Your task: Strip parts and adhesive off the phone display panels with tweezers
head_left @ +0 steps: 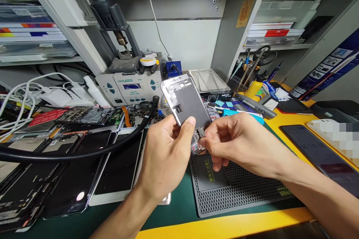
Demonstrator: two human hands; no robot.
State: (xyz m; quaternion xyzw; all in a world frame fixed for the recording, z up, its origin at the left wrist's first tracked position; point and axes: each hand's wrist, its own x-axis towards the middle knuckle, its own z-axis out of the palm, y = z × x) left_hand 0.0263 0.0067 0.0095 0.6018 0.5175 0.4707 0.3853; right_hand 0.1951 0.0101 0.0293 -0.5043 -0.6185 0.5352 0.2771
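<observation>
My left hand (168,153) grips a phone screen assembly (186,99) by its lower left side, thumb across its back. The assembly is held up and tilted, its dark metal backing facing me. At its lower end hangs a flex cable (198,138) with printed labels. My right hand (238,142) pinches the edge of that lower end between thumb and forefinger; whether it holds the flex cable or the assembly's corner is hard to tell. Below both hands lies a grey perforated repair mat (238,194).
Several phone screens (78,171) lie in rows on the left, crossed by a thick black hose (120,143). Behind stands a soldering station (130,87). A phone (316,153) lies on the right. Tweezers and scissors (263,56) stand in a holder at the back right.
</observation>
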